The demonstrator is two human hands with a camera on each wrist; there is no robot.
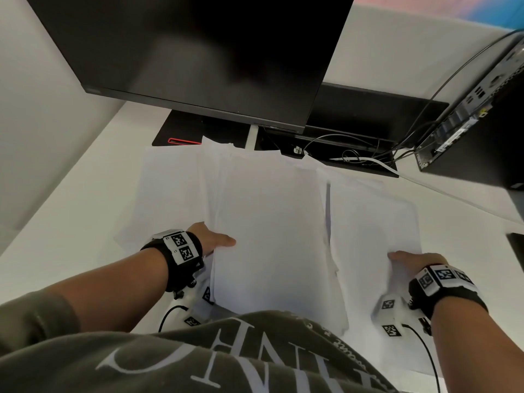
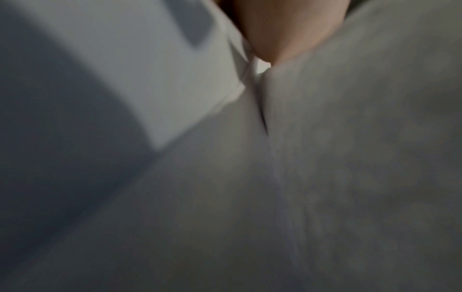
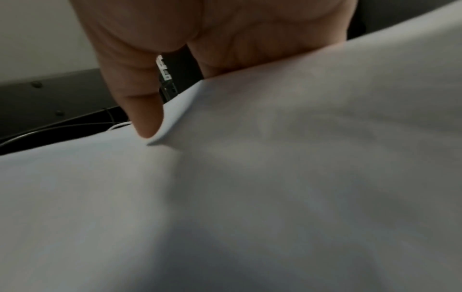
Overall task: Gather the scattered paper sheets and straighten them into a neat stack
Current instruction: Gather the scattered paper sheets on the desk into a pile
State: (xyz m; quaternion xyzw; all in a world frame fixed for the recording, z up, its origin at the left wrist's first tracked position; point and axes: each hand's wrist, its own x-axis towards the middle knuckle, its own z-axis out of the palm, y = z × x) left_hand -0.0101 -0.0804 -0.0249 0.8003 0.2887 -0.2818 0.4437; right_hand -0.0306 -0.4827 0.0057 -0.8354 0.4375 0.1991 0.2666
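Several white paper sheets lie fanned out on the white desk (image 1: 71, 222). A thicker middle pile (image 1: 269, 222) overlaps a loose sheet on the left (image 1: 167, 188) and more sheets on the right (image 1: 374, 222). My left hand (image 1: 218, 241) grips the middle pile's left edge, thumb on top, fingers hidden beneath. In the left wrist view the thumb (image 2: 275, 29) meets blurred paper (image 2: 350, 158). My right hand (image 1: 408, 258) holds the near edge of the right sheets. Its thumb (image 3: 140, 98) presses on top of the paper (image 3: 275, 168), which covers the fingers.
A large dark monitor (image 1: 198, 52) hangs over the desk's far side, its black base (image 1: 184, 131) touching the sheets' far edges. A computer tower (image 1: 482, 123) stands at the right with cables (image 1: 354, 157) running behind the papers. A dark object (image 1: 517, 251) sits at the right edge.
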